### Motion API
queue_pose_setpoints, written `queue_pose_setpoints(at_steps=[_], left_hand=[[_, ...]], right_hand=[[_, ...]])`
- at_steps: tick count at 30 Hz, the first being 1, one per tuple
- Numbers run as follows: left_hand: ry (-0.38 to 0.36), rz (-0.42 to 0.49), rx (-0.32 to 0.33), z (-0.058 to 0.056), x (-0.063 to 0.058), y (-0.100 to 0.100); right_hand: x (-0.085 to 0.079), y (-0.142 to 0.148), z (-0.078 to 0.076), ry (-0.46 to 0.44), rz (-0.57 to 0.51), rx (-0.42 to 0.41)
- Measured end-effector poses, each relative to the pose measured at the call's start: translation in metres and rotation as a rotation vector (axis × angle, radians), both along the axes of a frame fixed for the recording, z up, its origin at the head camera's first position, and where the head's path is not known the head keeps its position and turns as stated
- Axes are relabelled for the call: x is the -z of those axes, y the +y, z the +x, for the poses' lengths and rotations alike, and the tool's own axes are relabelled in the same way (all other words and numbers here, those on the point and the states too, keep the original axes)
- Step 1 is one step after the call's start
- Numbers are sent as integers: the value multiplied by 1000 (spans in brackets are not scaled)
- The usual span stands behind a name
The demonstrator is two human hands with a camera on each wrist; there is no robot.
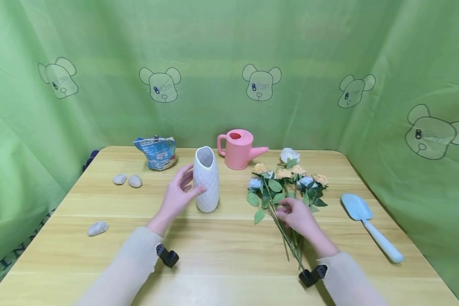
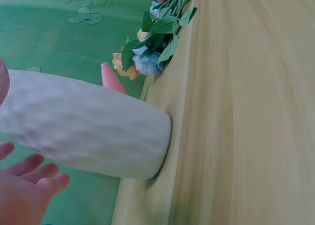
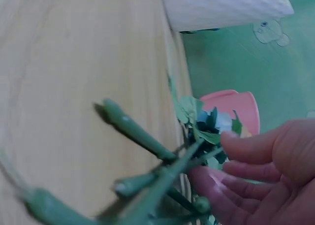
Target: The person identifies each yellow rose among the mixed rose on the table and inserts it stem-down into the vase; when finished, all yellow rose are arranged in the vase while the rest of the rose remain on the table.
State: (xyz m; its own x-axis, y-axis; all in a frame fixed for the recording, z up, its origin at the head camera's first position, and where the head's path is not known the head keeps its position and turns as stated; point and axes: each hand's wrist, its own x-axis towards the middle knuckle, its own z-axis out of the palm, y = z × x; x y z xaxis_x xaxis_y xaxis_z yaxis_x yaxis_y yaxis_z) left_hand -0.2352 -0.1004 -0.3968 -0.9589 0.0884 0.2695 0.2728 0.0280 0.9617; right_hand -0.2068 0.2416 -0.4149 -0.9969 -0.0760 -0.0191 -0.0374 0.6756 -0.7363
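Note:
My left hand is at the left side of a white textured vase, its thumb overlapping the vase's front. In the left wrist view, the fingers are spread beside the vase wall with a gap showing. The vase stands upright on the table. To its right, my right hand reaches over a bunch of artificial flowers with orange, blue and white heads. Seen from the right wrist, its thumb and fingers are apart, with green stems passing close by the fingertips.
Behind the vase stands a pink watering can. A blue bag with a clip sits at the back left. Several grey stones lie on the left. A light blue shovel lies near the table's right edge. Green curtains surround the table.

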Motion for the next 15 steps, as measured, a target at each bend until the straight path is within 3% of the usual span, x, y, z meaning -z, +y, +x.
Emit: queue_pose_setpoints(at_steps=[3,7,10,15], left_hand=[[16,15,6,-4,3,5],[39,14,-2,-8,6,9],[66,-6,0,-9,7,11],[95,-15,7,0,-4,14]], right_hand=[[1,-4,-2,-1,58,8],[3,-5,-4,-22,45,33],[4,-4,-4,-34,8,37],[1,-1,-4,-40,-103,39]])
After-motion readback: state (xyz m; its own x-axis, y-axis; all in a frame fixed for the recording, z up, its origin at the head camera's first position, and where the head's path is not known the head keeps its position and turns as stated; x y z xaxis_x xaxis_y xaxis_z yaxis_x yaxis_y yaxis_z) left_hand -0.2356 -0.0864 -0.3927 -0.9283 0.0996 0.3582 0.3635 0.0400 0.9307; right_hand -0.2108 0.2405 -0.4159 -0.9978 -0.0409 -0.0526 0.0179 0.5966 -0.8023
